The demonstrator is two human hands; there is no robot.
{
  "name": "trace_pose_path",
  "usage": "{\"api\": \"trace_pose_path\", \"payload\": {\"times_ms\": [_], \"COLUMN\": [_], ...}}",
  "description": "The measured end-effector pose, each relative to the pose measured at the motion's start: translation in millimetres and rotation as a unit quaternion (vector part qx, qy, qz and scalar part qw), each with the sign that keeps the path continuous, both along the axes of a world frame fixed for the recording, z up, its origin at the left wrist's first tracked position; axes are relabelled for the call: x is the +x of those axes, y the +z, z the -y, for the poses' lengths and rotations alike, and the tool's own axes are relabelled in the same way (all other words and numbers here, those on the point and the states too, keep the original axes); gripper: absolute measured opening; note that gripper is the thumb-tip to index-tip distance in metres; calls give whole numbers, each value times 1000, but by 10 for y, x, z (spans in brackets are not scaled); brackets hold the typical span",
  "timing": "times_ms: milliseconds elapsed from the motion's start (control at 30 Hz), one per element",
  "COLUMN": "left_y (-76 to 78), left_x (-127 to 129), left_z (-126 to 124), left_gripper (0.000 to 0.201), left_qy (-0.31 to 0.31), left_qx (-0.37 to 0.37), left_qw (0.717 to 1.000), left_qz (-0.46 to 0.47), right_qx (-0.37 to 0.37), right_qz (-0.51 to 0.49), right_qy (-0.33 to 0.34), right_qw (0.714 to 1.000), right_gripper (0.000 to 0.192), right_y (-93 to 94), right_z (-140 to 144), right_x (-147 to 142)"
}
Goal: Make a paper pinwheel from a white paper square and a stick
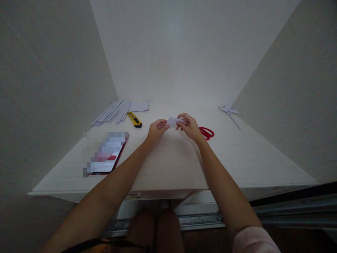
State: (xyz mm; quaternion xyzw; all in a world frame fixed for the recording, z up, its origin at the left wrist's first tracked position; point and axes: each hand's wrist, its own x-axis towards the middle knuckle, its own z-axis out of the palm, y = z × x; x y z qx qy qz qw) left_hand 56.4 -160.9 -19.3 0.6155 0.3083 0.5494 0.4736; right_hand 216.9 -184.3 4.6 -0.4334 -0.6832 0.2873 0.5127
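A small white piece of paper (pixel 172 122) is held up between both hands over the middle of the table. My left hand (pixel 158 129) pinches its left edge between thumb and fingers. On the other side, my right hand (pixel 189 125) grips the right part, with its fingers curled and partly covering the paper. Just beyond the right wrist lie scissors with red handles (pixel 206 133); the blades are hidden behind that hand.
On the white table (pixel 168 172), a yellow utility knife (pixel 134 119) lies left of the hands. Behind it are several rolled paper sticks (pixel 113 113) and flat paper (pixel 140 106). A phone (pixel 110 154) rests front left. A paper pinwheel (pixel 229 110) lies back right. Walls enclose three sides.
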Motion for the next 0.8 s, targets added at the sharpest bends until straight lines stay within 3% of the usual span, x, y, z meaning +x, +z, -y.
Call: {"api": "trace_pose_path", "payload": {"times_ms": [133,400,600,800], "left_y": [-20,-60,18,33], "left_x": [6,2,-10,4], "left_z": [-14,-25,101,133], "left_gripper": [22,24,43,16], "left_qy": [-24,-71,-50,-16], "left_qx": [10,57,97,144], "left_qw": [999,994,991,982], "left_qz": [-18,-61,-82,-118], "right_qx": [-9,-4,-21,-21], "right_qz": [-16,2,-9,11], "right_qy": [-9,-43,-46,-51], "right_qw": [1000,999,999,998], "right_gripper": [28,25,25,26], "right_y": [8,34,16,19], "right_z": [-2,13,5,1], "right_x": [7,22,35,46]}}
